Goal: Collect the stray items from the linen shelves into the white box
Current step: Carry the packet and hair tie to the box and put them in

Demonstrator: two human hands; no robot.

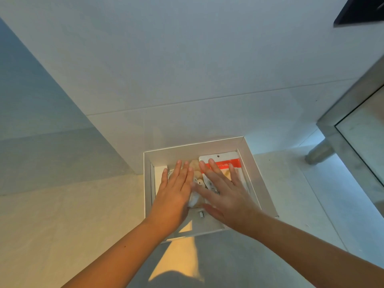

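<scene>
A shallow white box (258, 175) lies on the pale floor against a tiled wall. Both my hands are spread flat inside it, palms down. My left hand (173, 190) covers the left half, over a white flat item (160, 173). My right hand (225, 192) rests on a white packet with a red band (223, 160). Between the hands show a small beige plush toy (196, 173) and a small metal part (201, 214). Neither hand grips anything; the fingers are apart.
A metal-framed cabinet with a round leg (319, 154) stands to the right of the box. A grey wall (41, 132) closes the left side. A patch of warm light (176, 260) falls on the floor between my forearms.
</scene>
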